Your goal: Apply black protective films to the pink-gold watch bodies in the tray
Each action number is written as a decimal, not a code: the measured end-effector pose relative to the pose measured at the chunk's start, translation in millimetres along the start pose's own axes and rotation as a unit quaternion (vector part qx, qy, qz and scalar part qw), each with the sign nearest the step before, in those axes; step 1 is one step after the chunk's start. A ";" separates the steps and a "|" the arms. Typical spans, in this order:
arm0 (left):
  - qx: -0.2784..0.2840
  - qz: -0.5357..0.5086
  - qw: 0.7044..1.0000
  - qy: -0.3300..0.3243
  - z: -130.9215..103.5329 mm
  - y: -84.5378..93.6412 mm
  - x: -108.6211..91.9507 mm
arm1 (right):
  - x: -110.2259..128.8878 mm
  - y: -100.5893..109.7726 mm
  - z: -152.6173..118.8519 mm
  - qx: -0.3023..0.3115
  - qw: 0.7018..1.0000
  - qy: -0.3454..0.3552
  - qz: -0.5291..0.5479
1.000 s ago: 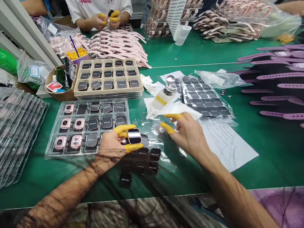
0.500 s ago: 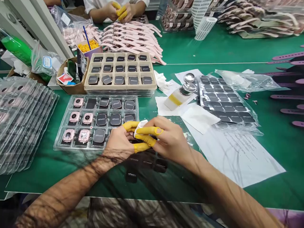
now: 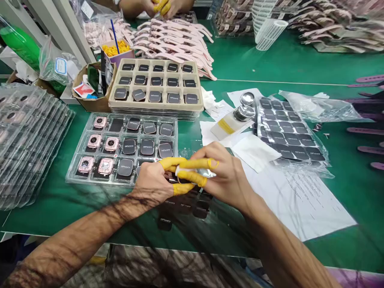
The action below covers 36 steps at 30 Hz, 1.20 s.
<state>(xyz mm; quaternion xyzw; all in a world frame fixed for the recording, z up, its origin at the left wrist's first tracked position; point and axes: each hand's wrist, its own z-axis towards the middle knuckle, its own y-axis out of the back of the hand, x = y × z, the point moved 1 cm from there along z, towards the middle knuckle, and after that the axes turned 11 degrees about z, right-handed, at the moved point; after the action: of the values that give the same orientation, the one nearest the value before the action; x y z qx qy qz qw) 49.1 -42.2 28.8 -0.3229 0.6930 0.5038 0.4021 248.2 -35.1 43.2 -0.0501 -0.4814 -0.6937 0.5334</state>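
My left hand [image 3: 154,182], with yellow finger cots on thumb and forefinger, grips a small dark watch case [image 3: 181,180], mostly hidden by fingers. A white wipe [image 3: 179,169] is pinched in my right hand [image 3: 223,174], also in yellow cots, and lies against the watch. Below both hands are several black printed squares [image 3: 165,222] on the table. Left of my hands sits a clear plastic tray [image 3: 69,176] holding pink-cased watches [image 3: 105,165], some back up, and others with dark printed faces [image 3: 125,167].
Behind stands a beige tray [image 3: 156,107] of dark watch faces. To the right are a pump bottle [image 3: 223,127], white wipes [image 3: 256,150], a bagged sheet of black squares [image 3: 280,127] and a printed paper [image 3: 303,208]. Stacked clear trays [image 3: 33,160] rise at left. A co-worker's hands [image 3: 163,7] are opposite.
The view has shifted slightly. My right hand's fingers have moved a little over the watch, and the wipe looks more bunched between them. My left hand keeps its hold.
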 end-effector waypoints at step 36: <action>-0.034 -0.077 0.996 0.017 -2.8 -3.3 1.2 | -2.4 4.5 -4.7 -0.084 0.996 0.003 -0.018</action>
<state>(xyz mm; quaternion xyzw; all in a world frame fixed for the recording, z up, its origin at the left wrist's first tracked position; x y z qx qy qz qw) 50.7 -45.9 26.8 -0.3976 0.6552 0.4888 0.4168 254.9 -36.7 42.0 -0.0839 -0.4208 -0.7410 0.5165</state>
